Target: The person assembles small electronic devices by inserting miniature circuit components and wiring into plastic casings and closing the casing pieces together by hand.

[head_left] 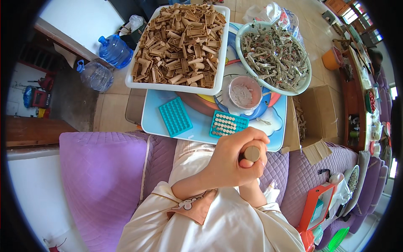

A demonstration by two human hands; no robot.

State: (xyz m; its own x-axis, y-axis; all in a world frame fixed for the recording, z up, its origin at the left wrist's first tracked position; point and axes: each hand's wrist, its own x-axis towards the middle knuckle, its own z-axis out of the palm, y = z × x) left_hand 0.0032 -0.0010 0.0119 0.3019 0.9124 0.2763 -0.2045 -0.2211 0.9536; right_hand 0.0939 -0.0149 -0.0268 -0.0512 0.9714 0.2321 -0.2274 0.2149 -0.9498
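Above the lap, both hands [235, 161] are clasping together around a tan tube [252, 153], seemingly pressing it closed; next calls for seating it in the teal tray [228, 124].

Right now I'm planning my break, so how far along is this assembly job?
One teal grid tray looks almost filled with pale pieces. The left hand, with the right hand mostly hidden beneath it, grips a tan tube. The other teal grid tray is empty, and the white tray remains heaped with tan parts.
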